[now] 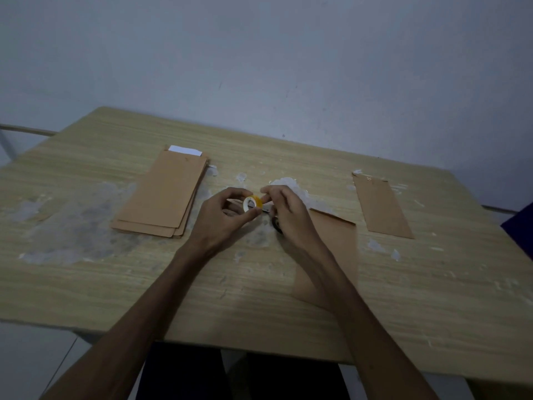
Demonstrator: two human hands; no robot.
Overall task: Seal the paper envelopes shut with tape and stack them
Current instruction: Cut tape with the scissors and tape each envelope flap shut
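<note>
Near edge: wood-grain bench point(115, 284), both forearms reaching in over it. One brown paper envelope point(337, 246) lies flat just right of centre, partly under the right forearm, flap end pointing away.

Mid-bench: left hand point(222, 217) holds a small tape roll point(252, 202), yellow with a white core, thumb and fingers curled round it; grip narrow, closed on the roll. Right hand point(285, 215) sits just beside it, fingertips pinching at the roll's edge; whether a tape end is caught there, cannot tell. A dark tool point(275, 223) shows below the right hand, mostly hidden; kind unclear.

Whitish residue patches point(80, 223) smear the bench surface left and centre.

Farther: stack of brown envelopes point(164, 194) to the left, a white slip point(184, 150) at its far end. A single envelope point(380, 206) lies well apart on the right. Grey wall point(259, 67) behind.
</note>
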